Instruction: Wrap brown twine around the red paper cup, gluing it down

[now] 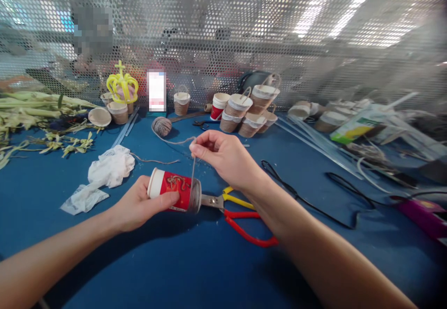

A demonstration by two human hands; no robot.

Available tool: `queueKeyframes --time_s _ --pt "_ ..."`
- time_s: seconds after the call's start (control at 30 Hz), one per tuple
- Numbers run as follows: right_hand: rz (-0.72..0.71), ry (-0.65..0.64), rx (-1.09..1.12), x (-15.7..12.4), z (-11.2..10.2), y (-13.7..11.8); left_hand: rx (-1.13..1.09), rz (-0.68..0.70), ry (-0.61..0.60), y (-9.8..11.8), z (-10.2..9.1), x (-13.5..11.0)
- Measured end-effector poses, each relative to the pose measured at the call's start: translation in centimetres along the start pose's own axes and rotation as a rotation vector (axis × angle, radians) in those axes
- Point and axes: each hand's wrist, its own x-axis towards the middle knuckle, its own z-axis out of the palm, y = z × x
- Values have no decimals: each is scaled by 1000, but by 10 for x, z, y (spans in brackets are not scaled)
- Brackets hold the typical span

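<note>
A red paper cup point(177, 187) with a white rim lies sideways in my left hand point(141, 204), its base pointing right. Grey-brown yarn point(195, 196) is wound around the base end. From there a strand runs up taut to my right hand point(216, 153), which pinches it between thumb and fingertips. The strand goes on from those fingers to a ball of yarn point(161, 126) on the blue table. Just right of the cup's base lie scissors point(213, 201) with one yellow and one red handle, partly behind my right forearm.
Crumpled white fabric point(111, 164) lies to the left. Several yarn-wrapped cups with handles point(239, 105) stand at the back, near a lit phone point(156, 91) and a yellow crown point(122, 87). A black cable point(314, 209) and clear sticks point(321, 146) lie at right. A perforated metal screen point(209, 24) rises behind.
</note>
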Motion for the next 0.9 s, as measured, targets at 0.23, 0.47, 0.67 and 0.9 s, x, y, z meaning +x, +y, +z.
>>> queueKeyframes --time_s 0.23,0.47,0.67,0.9 --pt "27 -31 -17 1 2 3 68 32 -28 -1 -1 -4" --pt "36 -35 -48 1 3 5 137 62 -10 -3 -1 -6" --pt "44 -63 -55 0 3 7 182 76 -8 -5 -4 -8" --pt "105 -100 -113 -1 6 6 262 96 -20 -3 -2 -9"
